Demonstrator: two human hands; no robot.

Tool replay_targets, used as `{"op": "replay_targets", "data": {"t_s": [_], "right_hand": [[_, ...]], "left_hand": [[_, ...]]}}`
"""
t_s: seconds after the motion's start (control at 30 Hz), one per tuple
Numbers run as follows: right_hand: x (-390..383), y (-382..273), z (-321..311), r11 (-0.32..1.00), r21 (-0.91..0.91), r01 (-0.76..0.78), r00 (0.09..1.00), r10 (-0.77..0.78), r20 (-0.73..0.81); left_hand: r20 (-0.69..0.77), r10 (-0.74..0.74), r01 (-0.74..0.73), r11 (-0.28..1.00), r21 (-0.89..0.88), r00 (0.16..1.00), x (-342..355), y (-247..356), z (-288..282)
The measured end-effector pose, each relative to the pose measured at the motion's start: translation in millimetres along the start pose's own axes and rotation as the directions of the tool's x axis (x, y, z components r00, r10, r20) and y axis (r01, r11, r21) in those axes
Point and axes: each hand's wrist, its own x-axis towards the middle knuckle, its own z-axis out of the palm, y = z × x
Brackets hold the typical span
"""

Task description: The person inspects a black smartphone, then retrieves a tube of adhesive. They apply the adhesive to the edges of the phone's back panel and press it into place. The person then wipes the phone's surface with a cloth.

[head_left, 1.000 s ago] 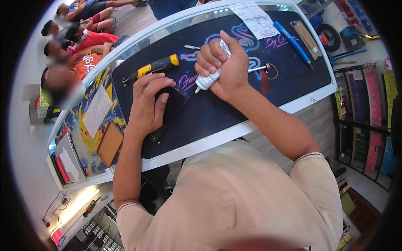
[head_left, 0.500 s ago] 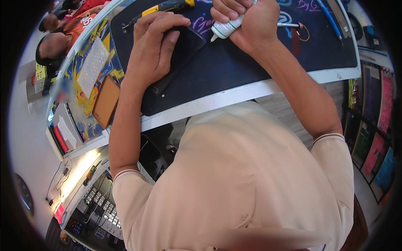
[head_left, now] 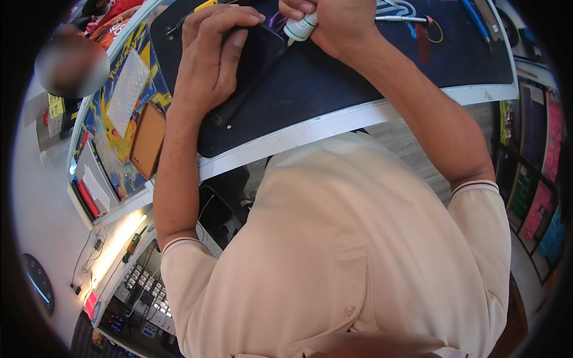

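My left hand is closed over a dark, flat smartphone on the black mat, its fingers curled across the top and thumb along the face. In my right hand, the fingers wrap round a white glue tube with green print. The tube tilts down to the left, and its narrow nozzle is right by the phone's right edge; whether it touches I cannot tell. A tiny pale piece lies on the mat near the phone's lower end.
A black work mat covers the white-edged table. Left of my forearm lie a brown phone case and bubble wrap. Beyond the right hand are a thin metal tool and a blue pen-like tool. Another person is at the far left.
The tube's nozzle has come closer to the phone's right edge. My view has shifted slightly, so the table sits higher. The person at the far left has moved.
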Motion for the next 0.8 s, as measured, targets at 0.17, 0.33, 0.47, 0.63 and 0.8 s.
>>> {"op": "replay_targets", "data": {"t_s": [0.17, 0.33, 0.47, 0.63, 0.8], "right_hand": [[1.7, -2.0, 2.7, 0.996, -0.080, 0.043, 0.999, -0.043, 0.003], [1.7, -0.4, 6.3, 0.995, -0.095, 0.029, 1.000, -0.029, 0.008], [3.4, 2.1, 10.1, 0.986, -0.157, 0.061, 0.998, -0.065, -0.018], [1.0, 0.7, 10.9, 0.979, -0.192, 0.063, 0.998, -0.059, 0.030], [-0.2, 2.6, 13.2, 0.982, -0.179, 0.064, 0.998, -0.066, -0.005]], "left_hand": [[-0.008, 0.000, 0.000, 1.000, -0.007, 1.000, 0.6, 0.5, 0.2], [-0.011, -0.009, 0.008, 1.000, -0.017, 1.000, -0.6, 0.3, 1.4], [-0.017, -0.004, 0.004, 1.000, -0.012, 1.000, -0.6, 0.2, 1.6], [-0.025, 0.015, -0.016, 0.999, -0.029, 1.000, 2.3, 1.7, 0.3], [-0.036, -0.054, 0.049, 0.991, -0.123, 0.998, 5.5, 2.6, 0.6]]}}
